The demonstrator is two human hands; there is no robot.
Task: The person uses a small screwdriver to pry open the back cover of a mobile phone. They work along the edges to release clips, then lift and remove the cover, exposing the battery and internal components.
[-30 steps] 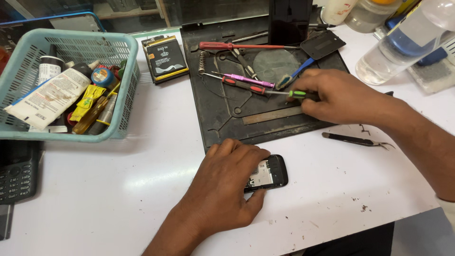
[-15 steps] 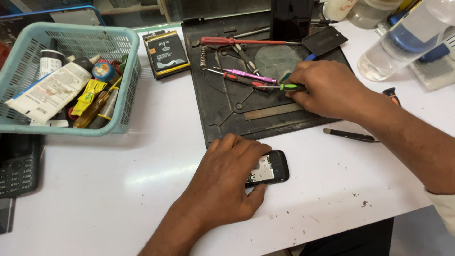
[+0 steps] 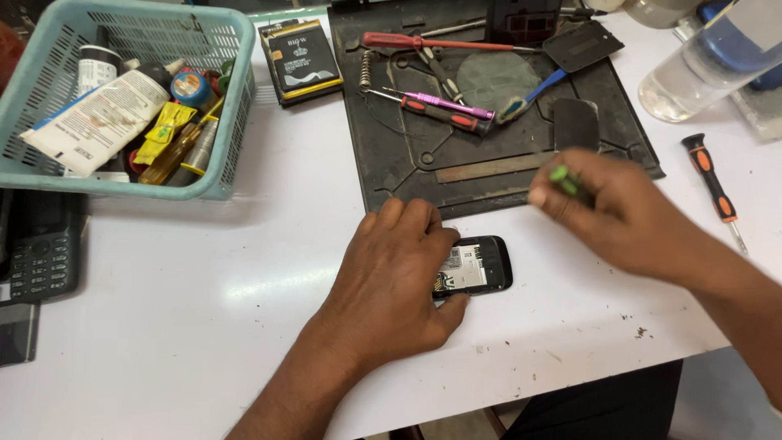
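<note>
My left hand [image 3: 399, 277] lies flat over a small black phone [image 3: 481, 265] with its back open, pinning it to the white table [image 3: 204, 310]. Only the phone's right end shows. My right hand [image 3: 627, 216] hovers just right of the phone, blurred, closed around a green-handled screwdriver [image 3: 566, 181] whose tip is hidden in the fist. Behind both hands lies a black work mat [image 3: 391, 155] with a red and a pink screwdriver [image 3: 444, 106] on it.
A teal basket [image 3: 232, 106] of tubes and bottles stands at the back left. A phone battery [image 3: 301, 61] lies beside the mat. An orange-and-black screwdriver [image 3: 713, 183] lies at right, a clear bottle [image 3: 709, 61] behind it. A keypad phone [image 3: 41, 253] sits at the left edge.
My right hand has picked the green-handled screwdriver off the mat and carried it toward me, down near the phone. My left hand has stayed on the phone.
</note>
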